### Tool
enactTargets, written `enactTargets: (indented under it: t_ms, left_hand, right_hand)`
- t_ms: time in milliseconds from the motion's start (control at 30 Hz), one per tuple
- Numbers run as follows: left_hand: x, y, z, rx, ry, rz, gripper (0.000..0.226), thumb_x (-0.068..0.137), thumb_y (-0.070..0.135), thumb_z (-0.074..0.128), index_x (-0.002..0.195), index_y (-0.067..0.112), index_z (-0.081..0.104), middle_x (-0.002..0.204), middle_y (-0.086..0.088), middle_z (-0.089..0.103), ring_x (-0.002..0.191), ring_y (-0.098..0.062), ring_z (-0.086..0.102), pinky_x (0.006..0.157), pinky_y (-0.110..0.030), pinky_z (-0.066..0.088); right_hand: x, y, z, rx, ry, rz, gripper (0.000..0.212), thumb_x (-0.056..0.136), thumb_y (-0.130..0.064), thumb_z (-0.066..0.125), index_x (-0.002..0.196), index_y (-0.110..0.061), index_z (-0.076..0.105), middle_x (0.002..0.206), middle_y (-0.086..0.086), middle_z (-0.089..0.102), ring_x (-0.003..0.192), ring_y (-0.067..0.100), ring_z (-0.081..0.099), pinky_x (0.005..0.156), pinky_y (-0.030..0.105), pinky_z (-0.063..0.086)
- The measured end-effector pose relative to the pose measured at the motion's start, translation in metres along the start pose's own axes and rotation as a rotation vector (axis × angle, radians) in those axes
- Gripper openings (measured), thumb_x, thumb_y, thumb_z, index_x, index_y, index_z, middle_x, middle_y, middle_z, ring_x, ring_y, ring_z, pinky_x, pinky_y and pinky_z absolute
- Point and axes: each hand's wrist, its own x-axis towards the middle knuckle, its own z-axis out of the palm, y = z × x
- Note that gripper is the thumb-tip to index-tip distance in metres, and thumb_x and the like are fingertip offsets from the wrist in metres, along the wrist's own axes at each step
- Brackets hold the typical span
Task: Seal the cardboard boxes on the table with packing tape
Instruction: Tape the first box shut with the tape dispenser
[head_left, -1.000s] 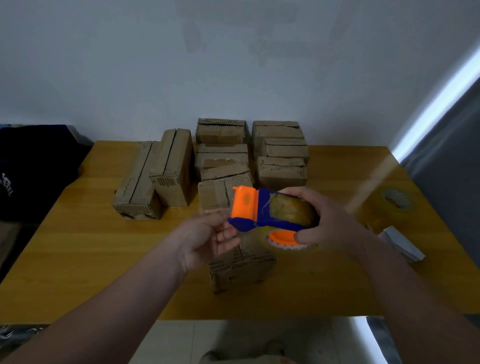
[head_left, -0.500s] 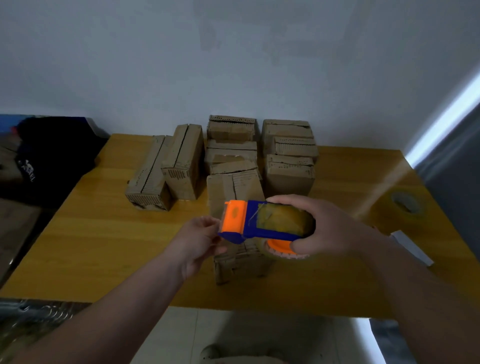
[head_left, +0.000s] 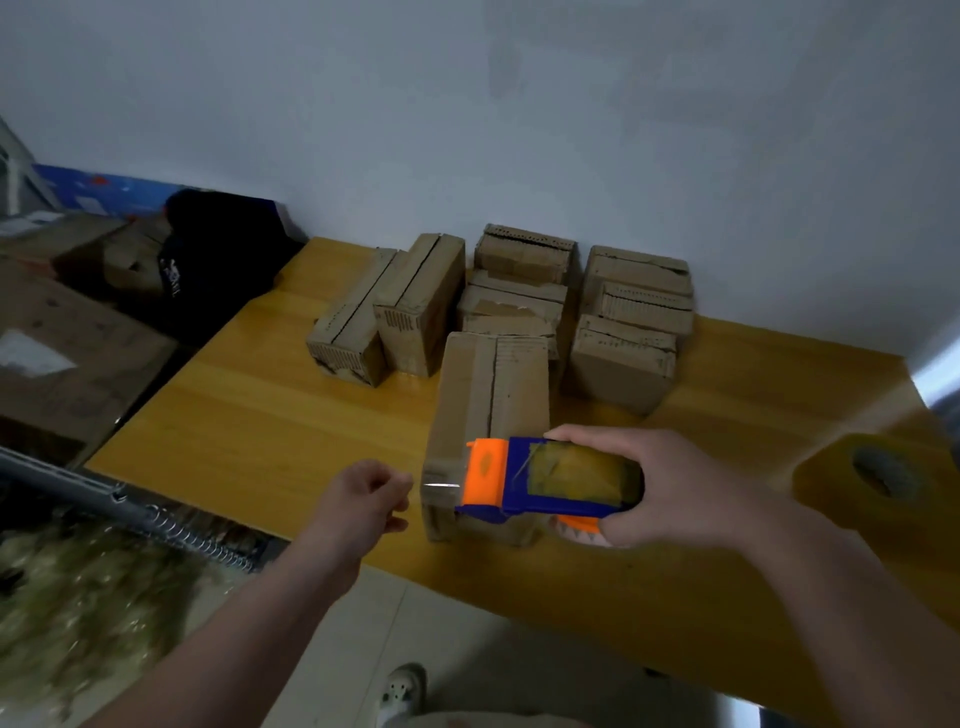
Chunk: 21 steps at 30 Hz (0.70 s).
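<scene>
Both hands up: right hand (head_left: 675, 488) grips the light, rigid dispenser (head_left: 550, 478) by its body. Left hand (head_left: 358, 501) is curled beside it; pinching tape (head_left: 441, 486)? Can't tell.

My right hand (head_left: 675, 488) grips the tape dispenser (head_left: 561, 480), wrist straight. My left hand (head_left: 363, 499) is curled just beside it; whether it pinches anything, I cannot tell.

The right hand (head_left: 675, 488) and the blue shell of the tape dispenser (head_left: 550, 483) hide most of the orange hub beneath. The dispenser covers the near top end of the nearest box (head_left: 488, 384). Whether the curled left hand (head_left: 363, 499) pinches the tape end cannot be told (only a glint shows there). The spare tape roll (head_left: 831, 483) is blurred.
</scene>
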Motion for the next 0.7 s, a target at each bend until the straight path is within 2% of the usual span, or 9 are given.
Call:
enactTargets:
  t_ms: [133, 233, 333, 600, 700]
  left_hand:
    - [0.002, -0.010, 0.001, -0.014, 0.055, -0.030, 0.023, 0.095, 0.010, 0.056, 0.073, 0.006, 0.054, 0.069, -0.008, 0.048, 0.066, -0.020, 0.047, 0.068, -0.034, 0.046]
    - [0.004, -0.017, 0.005, -0.035, 0.088, -0.069, 0.024, 0.095, 0.013, 0.057, 0.072, 0.007, 0.054, 0.069, -0.008, 0.048, 0.064, -0.022, 0.047, 0.069, -0.036, 0.046]
    - [0.003, -0.019, 0.010, -0.038, 0.129, -0.059, 0.026, 0.094, 0.017, 0.059, 0.071, 0.006, 0.053, 0.067, -0.008, 0.049, 0.064, -0.021, 0.048, 0.065, -0.034, 0.047]
    - [0.006, -0.025, 0.011, 0.023, 0.208, -0.026, 0.030, 0.094, 0.026, 0.059, 0.072, 0.007, 0.052, 0.067, -0.007, 0.050, 0.064, -0.019, 0.049, 0.063, -0.032, 0.047]
    - [0.008, -0.028, 0.010, 0.045, 0.232, -0.013, 0.030, 0.095, 0.027, 0.058, 0.074, 0.006, 0.053, 0.069, -0.007, 0.051, 0.065, -0.019, 0.050, 0.062, -0.031, 0.046]
  right_hand:
    - [0.004, 0.001, 0.005, -0.070, -0.001, -0.023, 0.076, 0.076, -0.026, 0.080, 0.132, -0.054, 0.037, 0.118, -0.034, 0.044, 0.106, -0.019, 0.046, 0.069, 0.010, 0.049]
    - [0.009, 0.004, 0.010, -0.136, 0.047, -0.045, 0.078, 0.074, -0.031, 0.082, 0.137, -0.049, 0.040, 0.126, -0.026, 0.047, 0.110, -0.008, 0.050, 0.079, 0.018, 0.054]
    - [0.015, 0.001, 0.012, -0.194, 0.078, -0.056, 0.077, 0.073, -0.032, 0.081, 0.137, -0.048, 0.041, 0.125, -0.021, 0.048, 0.110, -0.001, 0.052, 0.084, 0.022, 0.054]
    - [0.027, -0.012, 0.017, -0.319, 0.079, -0.044, 0.079, 0.072, -0.037, 0.077, 0.140, -0.048, 0.038, 0.121, -0.015, 0.051, 0.103, 0.009, 0.055, 0.083, 0.032, 0.056]
    - [0.031, -0.016, 0.021, -0.372, 0.087, -0.053, 0.081, 0.073, -0.040, 0.077, 0.142, -0.048, 0.036, 0.121, -0.015, 0.049, 0.103, 0.008, 0.053, 0.082, 0.030, 0.055]
